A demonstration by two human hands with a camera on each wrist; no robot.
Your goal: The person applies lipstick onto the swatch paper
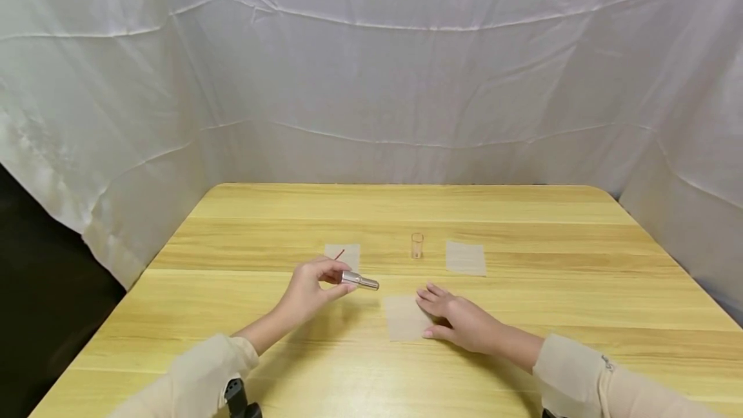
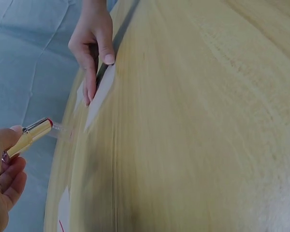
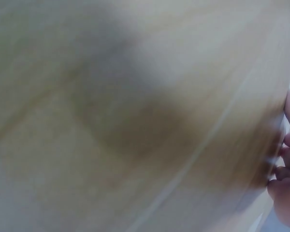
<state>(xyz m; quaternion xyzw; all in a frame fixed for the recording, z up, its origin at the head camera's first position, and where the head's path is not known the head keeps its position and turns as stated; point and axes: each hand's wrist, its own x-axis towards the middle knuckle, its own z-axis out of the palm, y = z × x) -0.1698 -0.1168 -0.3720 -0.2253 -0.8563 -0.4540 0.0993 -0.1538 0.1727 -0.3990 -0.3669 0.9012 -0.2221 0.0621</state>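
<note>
A shiny metallic lipstick [image 1: 360,281] with a narrower end is pinched between the thumb and fingers of my left hand [image 1: 319,281], above the table. In the left wrist view a red rim shows at the end of the lipstick [image 2: 37,130]. My right hand [image 1: 461,322] rests with its fingers extended on the right edge of the near square of thin white paper [image 1: 402,321]. Beyond the hands, a clear cap [image 1: 416,247] with a reddish rim stands upright. The right wrist view catches only part of the right hand [image 3: 287,198] at its edge.
A second paper square [image 1: 353,254], with a red stroke across it, lies behind the left hand. The third square [image 1: 465,258] lies at the right, beyond the right hand. All are on a wooden table [image 1: 232,231], with a pale curtain [image 1: 371,82] hanging behind.
</note>
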